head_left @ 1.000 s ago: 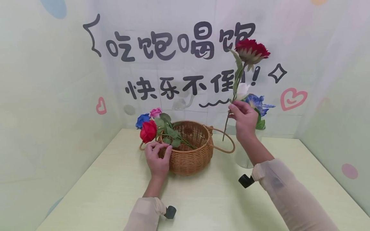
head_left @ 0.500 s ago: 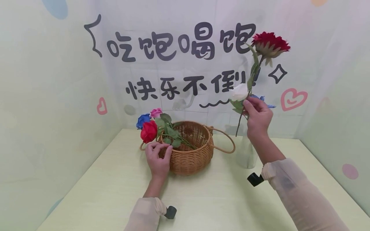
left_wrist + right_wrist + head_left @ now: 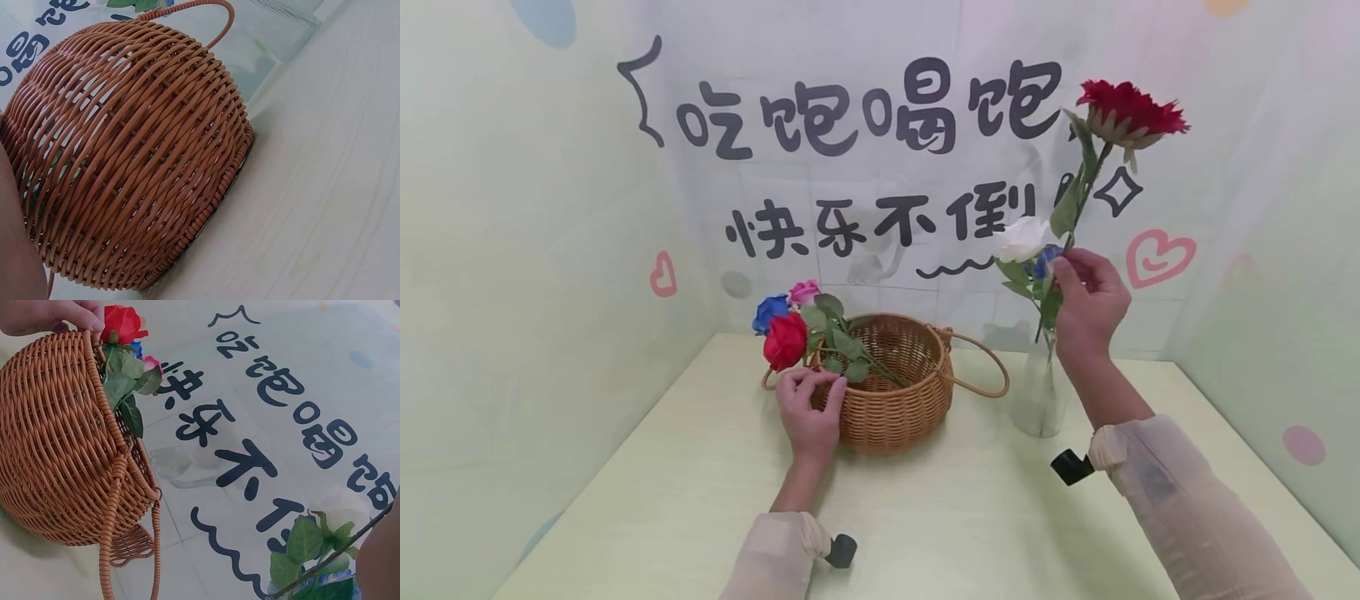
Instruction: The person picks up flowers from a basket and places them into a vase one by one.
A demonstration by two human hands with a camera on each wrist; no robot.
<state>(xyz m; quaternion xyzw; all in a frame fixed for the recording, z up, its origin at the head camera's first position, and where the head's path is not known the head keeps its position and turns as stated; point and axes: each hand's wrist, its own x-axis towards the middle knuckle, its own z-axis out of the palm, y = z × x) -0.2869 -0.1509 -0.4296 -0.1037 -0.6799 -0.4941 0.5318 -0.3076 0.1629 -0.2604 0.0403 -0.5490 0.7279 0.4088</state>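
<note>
Roses, three in all, one blue, one red and one pink, lean out over the left rim of a wicker basket, their petals folded in tight whorls, their leafy stems slanting down inside. Just below the blooms, a person's left hand pinches the near-left rim between thumb and fingers. The one basket, round-bellied and closely woven in tan-brown strands, stands on a pale, smooth table; of its two looped handles, the right juts sideways and the left is mostly hidden. Farther right stands one slim, clear vase, with one white rose and one blue flower above it, the blue partly hidden by the right hand. That hand's thumb and fingertips are clamped on the thin, dark stem of one large red flower, held in the air and tilted right, its ruffled, deep-red head spreading over pale green sepals. The stem's lower end shows near the vase's mouth; whether it is inside cannot be told.
</note>
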